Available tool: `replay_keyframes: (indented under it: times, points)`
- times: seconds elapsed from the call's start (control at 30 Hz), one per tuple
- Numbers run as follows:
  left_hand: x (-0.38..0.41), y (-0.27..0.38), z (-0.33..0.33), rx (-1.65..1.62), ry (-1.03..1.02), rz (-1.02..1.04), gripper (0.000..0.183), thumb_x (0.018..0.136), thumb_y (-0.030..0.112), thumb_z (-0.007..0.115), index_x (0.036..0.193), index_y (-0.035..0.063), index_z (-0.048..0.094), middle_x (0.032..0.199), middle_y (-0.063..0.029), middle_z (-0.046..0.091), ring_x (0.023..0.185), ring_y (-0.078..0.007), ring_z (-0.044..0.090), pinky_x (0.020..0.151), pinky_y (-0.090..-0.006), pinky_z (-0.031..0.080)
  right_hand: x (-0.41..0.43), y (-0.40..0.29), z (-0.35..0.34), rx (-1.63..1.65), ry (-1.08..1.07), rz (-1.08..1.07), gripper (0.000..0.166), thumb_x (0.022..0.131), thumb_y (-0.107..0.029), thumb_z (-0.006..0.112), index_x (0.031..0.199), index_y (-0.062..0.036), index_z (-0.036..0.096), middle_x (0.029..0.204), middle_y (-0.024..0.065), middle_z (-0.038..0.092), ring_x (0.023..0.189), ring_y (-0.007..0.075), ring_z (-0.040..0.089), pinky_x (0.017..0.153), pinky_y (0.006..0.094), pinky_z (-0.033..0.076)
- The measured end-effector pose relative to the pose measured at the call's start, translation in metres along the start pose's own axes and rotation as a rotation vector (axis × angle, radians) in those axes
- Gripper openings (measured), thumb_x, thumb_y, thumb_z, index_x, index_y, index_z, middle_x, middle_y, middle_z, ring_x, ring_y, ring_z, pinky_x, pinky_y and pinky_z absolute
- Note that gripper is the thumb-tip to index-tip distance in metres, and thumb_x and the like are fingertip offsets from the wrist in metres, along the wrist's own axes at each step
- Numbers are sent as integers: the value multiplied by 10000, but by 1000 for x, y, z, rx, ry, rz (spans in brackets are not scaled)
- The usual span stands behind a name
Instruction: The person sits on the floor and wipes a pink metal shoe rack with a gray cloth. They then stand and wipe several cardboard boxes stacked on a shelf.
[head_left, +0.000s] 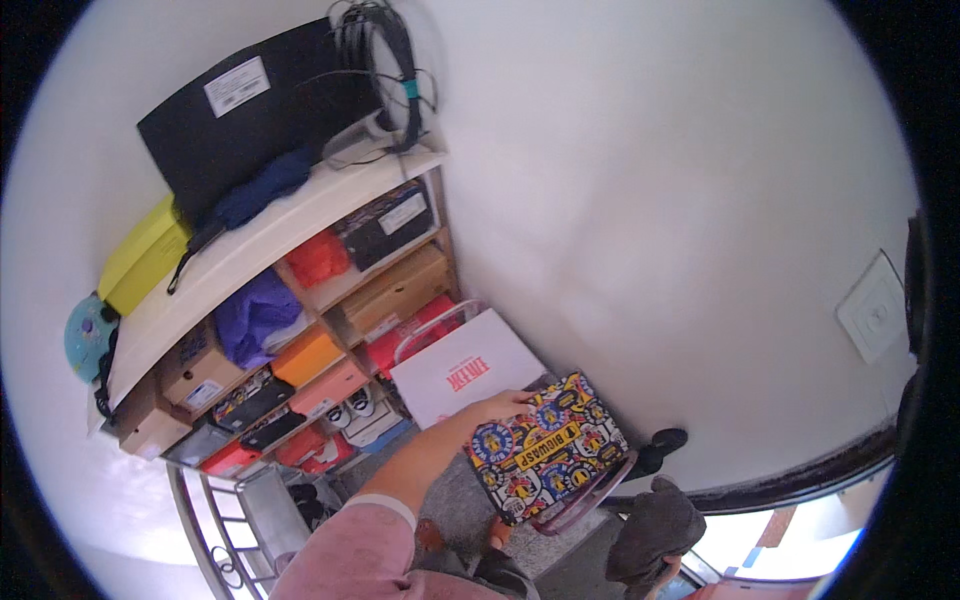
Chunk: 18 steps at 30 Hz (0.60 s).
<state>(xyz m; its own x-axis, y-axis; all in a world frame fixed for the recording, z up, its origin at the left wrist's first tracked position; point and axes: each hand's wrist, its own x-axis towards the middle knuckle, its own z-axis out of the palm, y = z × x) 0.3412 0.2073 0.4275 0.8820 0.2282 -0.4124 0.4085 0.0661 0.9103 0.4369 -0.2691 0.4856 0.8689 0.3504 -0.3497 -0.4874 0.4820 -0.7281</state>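
Note:
My left hand (504, 406), at the end of a pink sleeve, grips the upper left edge of a cardboard box (592, 420) with a busy yellow, black and blue print. Some of its fingers are hidden against the box. That box sits tilted in view beside a curved tubular rail (589, 502). Directly behind my left hand lies a white box (480, 352) with red lettering. At the lower right, my right hand (669, 568) holds a dark grey cloth (656, 529), which covers most of the hand.
A cubby shelf (360, 195) along the wall holds several shoe boxes, cloth items and sneakers (352, 406). On its top are a black panel (255, 97), coiled cables (397, 60), a yellow box (142, 255) and a teal helmet (88, 337). A metal railing (217, 517) stands lower left.

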Motion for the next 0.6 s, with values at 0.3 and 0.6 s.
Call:
replay_keyframes:
  times: [0.3, 0.6]
  points:
    - [-64, 23, 54, 38, 436, 439, 522, 774, 0, 503, 1290, 50, 440, 1076, -124, 586, 983, -167, 558, 825, -264, 451, 36, 22, 79, -52, -242, 158, 511, 684, -255, 484, 1142, -27, 499, 1091, 131, 554, 978, 302, 540, 853, 402, 452]
    - [-280, -101, -15, -495, 840, 357, 421, 836, 43, 553, 1248, 90, 481, 1139, -53, 556, 983, -137, 559, 815, -280, 463, 17, 97, 182, -163, -515, 376, 507, 682, -251, 486, 1134, -24, 503, 1082, 130, 556, 972, 301, 539, 850, 397, 451]
